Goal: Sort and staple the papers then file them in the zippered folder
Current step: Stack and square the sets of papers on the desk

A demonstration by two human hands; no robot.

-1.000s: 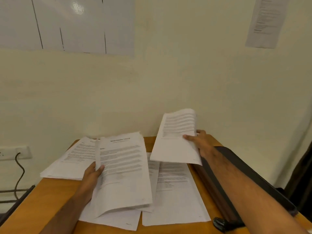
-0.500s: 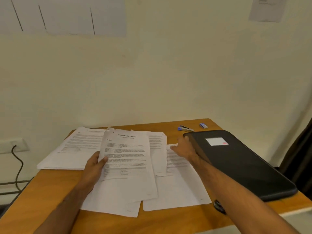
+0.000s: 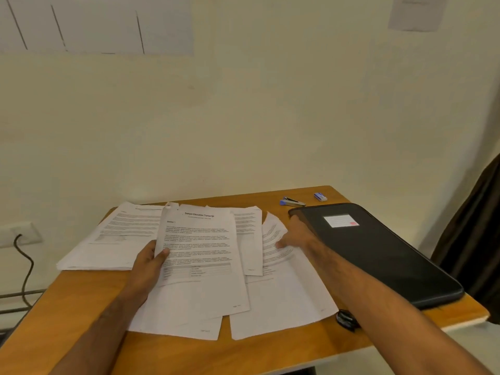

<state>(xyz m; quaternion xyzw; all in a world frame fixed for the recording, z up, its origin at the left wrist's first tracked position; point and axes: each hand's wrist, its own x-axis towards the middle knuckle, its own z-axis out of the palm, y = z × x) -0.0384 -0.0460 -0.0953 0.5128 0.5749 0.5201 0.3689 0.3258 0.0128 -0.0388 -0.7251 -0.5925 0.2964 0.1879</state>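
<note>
Cream wall rises behind an orange wooden bench where we sort printed papers. Our left hand holds the top sheets of the middle stack, its grip clamped on their left edge with the thumb lying across the print; the heading on the top page reads "Sample Education Transcript". Our right hand rests on the right-hand sheet, fingers fairly straight and pressing where its upper corner curls up, so that grip is apart and holds nothing. 1 more pile lies flat at the bench's left rear corner, partly under the held sheets. A black zippered folder lies closed along the right edge, just beside the right hand, with a white label on its cover. Behind it, near the wall, sit a small stapler and a blue box, apart from each other. A dark object lies at the bench's front edge by our right forearm; we cannot tell what it is. At far left, a wall socket has a black cable hanging from it.
</note>
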